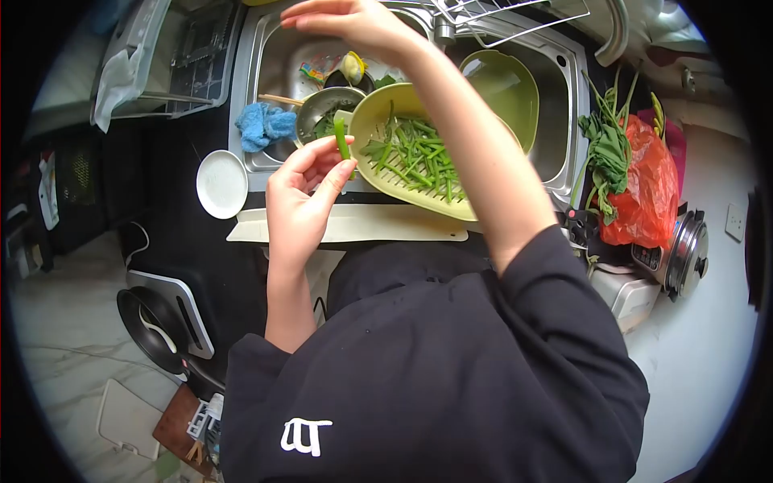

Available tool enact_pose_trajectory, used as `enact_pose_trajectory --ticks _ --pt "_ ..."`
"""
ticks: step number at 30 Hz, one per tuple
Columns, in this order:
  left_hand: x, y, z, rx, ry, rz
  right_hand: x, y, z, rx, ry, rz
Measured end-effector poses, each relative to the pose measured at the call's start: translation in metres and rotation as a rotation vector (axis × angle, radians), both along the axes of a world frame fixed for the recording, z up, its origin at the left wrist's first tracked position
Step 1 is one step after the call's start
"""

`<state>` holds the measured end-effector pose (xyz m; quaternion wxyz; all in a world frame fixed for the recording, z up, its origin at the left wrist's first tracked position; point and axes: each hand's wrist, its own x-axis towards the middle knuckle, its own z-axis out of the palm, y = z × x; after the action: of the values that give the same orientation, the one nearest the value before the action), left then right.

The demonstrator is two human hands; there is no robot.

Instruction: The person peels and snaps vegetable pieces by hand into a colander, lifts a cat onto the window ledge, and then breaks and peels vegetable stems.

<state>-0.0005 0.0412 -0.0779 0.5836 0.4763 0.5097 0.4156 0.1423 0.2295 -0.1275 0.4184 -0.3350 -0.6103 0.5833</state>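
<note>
Green stem [342, 139] pinched upright btwn thumb & fingers of L hand [310, 179], at approx 9 o'clock of yellow-green basket [473, 211], near its rim. Cut stems [423, 157] lie in basket. R hand [342, 22] is up at 11 o'clock, fingers stretched out, nothing seen in it; its forearm crosses over basket. Saucepan [308, 121] w/ greens at 10, green basin [515, 84] in sink [562, 113] at 2, blue cloth [266, 126] & white plate [221, 183] at 9, red bag [648, 181] approx 3
</note>
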Motion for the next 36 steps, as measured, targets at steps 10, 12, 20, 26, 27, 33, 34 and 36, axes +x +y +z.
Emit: enact_pose_trajectory --ticks 10,12,20,26,27,33,34,36 --pt "0.007 0.002 -0.025 0.291 0.622 -0.21 0.123 -0.073 0.021 0.237 -0.926 -0.07" --pt "0.022 0.006 -0.028 0.394 0.703 -0.312 0.148 -0.108 0.006 0.131 -1.078 0.087" --pt "0.072 0.01 -0.073 0.409 0.899 -0.84 0.16 -0.198 -0.063 -0.125 -1.341 0.35" --pt "0.077 0.019 -0.083 0.342 0.973 -0.903 0.175 -0.198 -0.046 -0.226 -1.388 0.553" --pt "0.075 0.02 -0.085 0.345 0.988 -0.881 0.176 -0.198 -0.046 -0.278 -1.394 0.58" --pt "0.07 0.027 -0.09 0.362 1.073 -0.829 0.152 -0.185 -0.068 0.095 -1.256 0.038" --pt "0.069 0.027 -0.089 0.379 1.081 -0.809 0.144 -0.18 -0.068 0.146 -1.245 -0.003" --pt "0.068 0.026 -0.086 0.353 1.065 -0.801 0.135 -0.178 -0.079 0.164 -1.235 0.044"
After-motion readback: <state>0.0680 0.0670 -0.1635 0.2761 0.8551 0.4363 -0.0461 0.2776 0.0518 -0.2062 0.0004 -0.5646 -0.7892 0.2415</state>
